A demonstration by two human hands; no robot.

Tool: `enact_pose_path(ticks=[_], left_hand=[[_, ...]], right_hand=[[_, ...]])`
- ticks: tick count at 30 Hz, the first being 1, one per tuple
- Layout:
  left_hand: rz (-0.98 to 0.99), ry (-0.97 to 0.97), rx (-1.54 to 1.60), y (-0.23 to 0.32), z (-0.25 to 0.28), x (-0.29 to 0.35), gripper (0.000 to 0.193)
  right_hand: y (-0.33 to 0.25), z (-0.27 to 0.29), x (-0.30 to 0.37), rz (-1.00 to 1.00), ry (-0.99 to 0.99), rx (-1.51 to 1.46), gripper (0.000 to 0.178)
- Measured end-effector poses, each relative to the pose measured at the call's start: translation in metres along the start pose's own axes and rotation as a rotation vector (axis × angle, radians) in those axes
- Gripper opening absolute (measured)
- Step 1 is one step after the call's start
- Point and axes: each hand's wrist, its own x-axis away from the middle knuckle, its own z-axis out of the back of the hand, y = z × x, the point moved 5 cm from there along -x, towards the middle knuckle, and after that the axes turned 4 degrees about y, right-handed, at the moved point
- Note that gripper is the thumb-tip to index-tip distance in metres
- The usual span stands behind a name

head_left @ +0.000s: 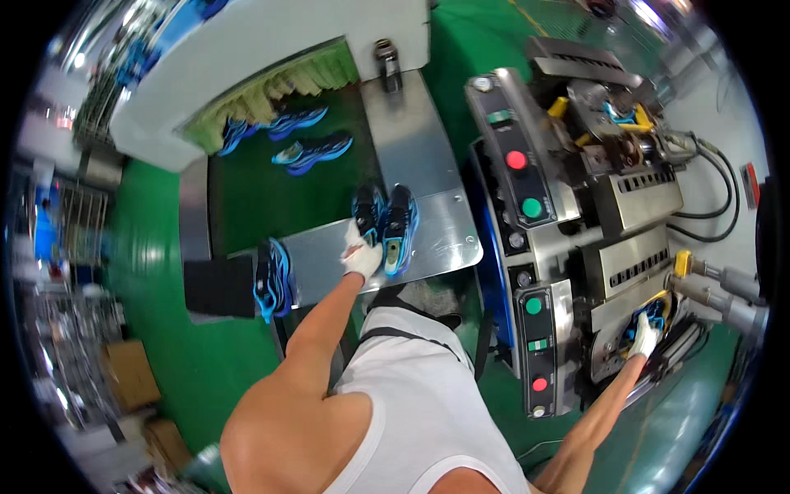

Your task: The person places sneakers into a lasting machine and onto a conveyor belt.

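Left hand [362,253] at desk [440,222], right hand [646,337] at machine [627,270]

The left hand is clamped on the near end of a dark shoe [367,207] on the desk — a second shoe [400,216] sits just beside it. The right hand touches a blue shoe [654,311] in the machine — its grip cannot be told.

A metal desk [444,235] runs along the near and right sides of a green belt surface [263,198]. At the desk's near right corner, a left dark-blue shoe [367,206] and a right dark-blue shoe [398,218] stand side by side. A dark bottle [388,66] stands at the far end. Toward the left end, what may be a pair of blue-edged shoes [280,276] sits beside a black pad [220,288]. More blue-soled shoes [317,151] lie on the belt.
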Motion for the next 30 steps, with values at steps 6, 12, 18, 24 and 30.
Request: enact_pose_path(ticks=[6,12,18,24,30], left_hand=[[0.079,-0.096,0.062,0.000,0.003,0.011,0.101],[-0.252,-0.304,-0.039,-0.073,0.091,0.008,0.064],[-0.139,0.129,-0.323,-0.206,0.285,0.073,0.044],[0.210,-0.104,-0.324,-0.300,0.220,0.097,0.046],[0.006,0.110,-0.285,-0.225,0.287,-0.015,0.031]], right_hand=[[-0.206,-0.101,0.307,0.391,0.227,0.163,0.077],[-0.088,-0.254,0.293,0.776,0.139,0.725,0.087],[-0.142,-0.239,0.353,0.383,-0.147,0.777,0.092],[-0.138,-0.332,0.398,0.425,-0.445,0.799,0.095],[-0.182,-0.356,0.398,0.385,-0.507,0.835,0.094]])
